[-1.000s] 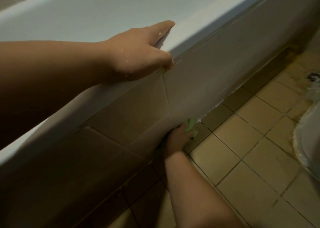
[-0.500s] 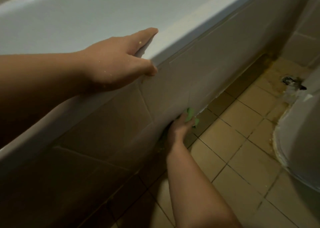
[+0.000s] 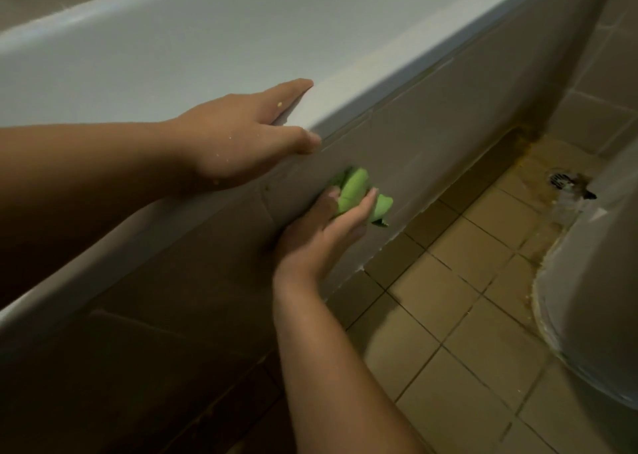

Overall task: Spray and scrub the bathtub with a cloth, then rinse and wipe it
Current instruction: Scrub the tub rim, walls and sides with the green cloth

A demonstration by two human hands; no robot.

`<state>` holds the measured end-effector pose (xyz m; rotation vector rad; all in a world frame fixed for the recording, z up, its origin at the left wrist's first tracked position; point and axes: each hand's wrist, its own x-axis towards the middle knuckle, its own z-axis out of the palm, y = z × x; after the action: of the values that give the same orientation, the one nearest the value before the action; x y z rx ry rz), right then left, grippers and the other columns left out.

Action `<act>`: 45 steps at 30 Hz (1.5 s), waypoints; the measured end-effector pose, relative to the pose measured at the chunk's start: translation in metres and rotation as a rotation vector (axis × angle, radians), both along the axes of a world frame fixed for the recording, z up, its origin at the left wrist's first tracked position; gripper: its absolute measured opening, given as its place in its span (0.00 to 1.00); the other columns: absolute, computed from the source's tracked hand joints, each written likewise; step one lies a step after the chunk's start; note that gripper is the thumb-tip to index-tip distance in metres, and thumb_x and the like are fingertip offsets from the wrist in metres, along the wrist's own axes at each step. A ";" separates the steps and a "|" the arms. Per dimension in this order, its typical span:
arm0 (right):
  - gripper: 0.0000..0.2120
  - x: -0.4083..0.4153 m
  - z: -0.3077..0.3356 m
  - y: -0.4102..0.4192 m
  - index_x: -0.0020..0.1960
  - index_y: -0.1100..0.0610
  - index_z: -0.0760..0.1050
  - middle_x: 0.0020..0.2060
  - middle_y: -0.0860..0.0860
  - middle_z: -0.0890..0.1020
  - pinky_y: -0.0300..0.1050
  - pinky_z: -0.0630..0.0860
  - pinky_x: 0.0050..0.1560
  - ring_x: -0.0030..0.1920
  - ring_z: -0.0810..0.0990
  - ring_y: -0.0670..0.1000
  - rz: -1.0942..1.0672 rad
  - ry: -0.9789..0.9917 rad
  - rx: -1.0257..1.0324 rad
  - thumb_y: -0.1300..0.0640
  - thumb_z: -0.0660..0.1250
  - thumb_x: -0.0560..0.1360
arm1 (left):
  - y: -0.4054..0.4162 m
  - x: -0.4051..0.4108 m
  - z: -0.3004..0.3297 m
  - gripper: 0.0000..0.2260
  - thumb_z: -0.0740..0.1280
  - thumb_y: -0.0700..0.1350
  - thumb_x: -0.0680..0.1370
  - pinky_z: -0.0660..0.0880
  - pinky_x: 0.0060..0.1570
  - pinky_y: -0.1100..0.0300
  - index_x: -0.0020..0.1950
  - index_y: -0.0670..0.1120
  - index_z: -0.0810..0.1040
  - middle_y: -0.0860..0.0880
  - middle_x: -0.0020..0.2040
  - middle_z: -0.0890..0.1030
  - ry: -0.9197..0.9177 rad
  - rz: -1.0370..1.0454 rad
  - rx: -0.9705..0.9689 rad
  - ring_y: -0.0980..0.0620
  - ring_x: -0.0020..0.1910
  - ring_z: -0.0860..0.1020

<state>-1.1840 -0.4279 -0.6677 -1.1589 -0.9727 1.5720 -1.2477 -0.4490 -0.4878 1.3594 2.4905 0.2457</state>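
Observation:
The white bathtub runs diagonally from lower left to upper right, its rim above a tiled side panel. My left hand rests on the rim, fingers over the inner edge and thumb on the outer face, with small droplets on its back. My right hand presses a crumpled green cloth against the side panel, just below the left hand. Most of the tub's inside is out of view.
Beige floor tiles lie to the right of the tub. A floor drain sits in the stained far corner. A white rounded fixture stands at the right edge. The lower left is in deep shadow.
My right hand has moved the green cloth up the side panel from near the floor to just under the rim. The left hand stays on the rim.

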 end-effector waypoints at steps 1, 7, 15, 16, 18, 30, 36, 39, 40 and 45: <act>0.34 0.005 0.000 -0.015 0.82 0.38 0.49 0.66 0.34 0.59 0.49 0.69 0.69 0.71 0.68 0.48 0.030 0.041 0.049 0.34 0.56 0.80 | 0.000 0.000 0.000 0.41 0.54 0.72 0.71 0.60 0.74 0.54 0.83 0.64 0.51 0.58 0.83 0.58 -0.001 0.006 0.001 0.50 0.79 0.62; 0.30 0.015 -0.004 0.024 0.84 0.42 0.47 0.74 0.41 0.58 0.45 0.71 0.64 0.70 0.68 0.47 0.083 0.058 -0.074 0.45 0.56 0.86 | 0.004 0.000 0.000 0.38 0.51 0.71 0.73 0.56 0.76 0.57 0.83 0.64 0.52 0.60 0.83 0.57 -0.011 0.008 0.026 0.54 0.81 0.59; 0.31 0.008 0.014 -0.026 0.82 0.46 0.52 0.80 0.57 0.60 0.62 0.66 0.75 0.81 0.61 0.57 0.020 0.038 0.472 0.42 0.59 0.84 | 0.011 0.002 0.001 0.37 0.52 0.69 0.74 0.56 0.77 0.57 0.84 0.61 0.54 0.60 0.82 0.59 -0.033 0.020 0.050 0.54 0.80 0.60; 0.31 0.011 0.010 -0.012 0.82 0.44 0.52 0.80 0.56 0.60 0.60 0.67 0.75 0.80 0.62 0.56 0.042 0.034 0.411 0.41 0.59 0.83 | 0.011 0.002 0.000 0.36 0.52 0.69 0.76 0.56 0.76 0.56 0.84 0.61 0.53 0.59 0.83 0.59 -0.021 0.021 0.043 0.53 0.80 0.60; 0.30 0.014 0.015 0.033 0.83 0.44 0.52 0.80 0.52 0.59 0.48 0.72 0.69 0.75 0.68 0.53 0.068 0.009 0.209 0.44 0.59 0.85 | 0.014 0.003 -0.002 0.31 0.54 0.67 0.83 0.58 0.74 0.56 0.84 0.60 0.52 0.57 0.83 0.59 0.027 0.027 0.023 0.50 0.80 0.61; 0.29 0.002 0.012 0.092 0.81 0.46 0.61 0.77 0.54 0.67 0.56 0.69 0.74 0.77 0.68 0.56 -0.023 -0.016 0.380 0.40 0.61 0.82 | 0.045 0.015 -0.004 0.27 0.53 0.63 0.84 0.70 0.58 0.49 0.76 0.47 0.65 0.43 0.69 0.76 0.192 0.022 0.002 0.41 0.63 0.75; 0.27 -0.004 0.069 0.188 0.82 0.49 0.61 0.76 0.55 0.65 0.37 0.64 0.62 0.70 0.71 0.55 -0.099 0.010 0.156 0.47 0.61 0.85 | 0.065 0.013 -0.006 0.30 0.54 0.63 0.84 0.66 0.69 0.49 0.84 0.54 0.51 0.47 0.80 0.66 0.186 -0.013 0.023 0.43 0.75 0.68; 0.27 -0.003 0.070 0.156 0.81 0.51 0.62 0.77 0.55 0.65 0.35 0.65 0.70 0.75 0.67 0.52 -0.093 0.021 0.475 0.47 0.62 0.84 | 0.080 0.009 -0.008 0.31 0.52 0.64 0.84 0.65 0.72 0.49 0.84 0.55 0.50 0.46 0.81 0.65 0.185 -0.039 0.037 0.43 0.77 0.67; 0.27 -0.004 0.058 0.141 0.80 0.50 0.62 0.76 0.56 0.66 0.41 0.68 0.73 0.76 0.68 0.53 -0.093 0.006 0.560 0.45 0.62 0.84 | 0.083 0.009 -0.009 0.31 0.51 0.64 0.84 0.65 0.72 0.49 0.84 0.55 0.50 0.46 0.81 0.65 0.183 -0.046 0.044 0.43 0.77 0.67; 0.27 -0.001 0.000 0.147 0.79 0.40 0.58 0.77 0.52 0.65 0.50 0.69 0.73 0.75 0.70 0.57 -0.020 -0.086 0.356 0.38 0.59 0.83 | 0.091 0.006 -0.011 0.29 0.50 0.63 0.84 0.68 0.68 0.48 0.84 0.62 0.45 0.43 0.76 0.70 0.211 -0.072 0.021 0.40 0.73 0.70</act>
<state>-1.1852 -0.2812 -0.6674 -0.9866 -1.2357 1.2758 -1.2413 -0.3582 -0.4984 1.5529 2.6071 0.1181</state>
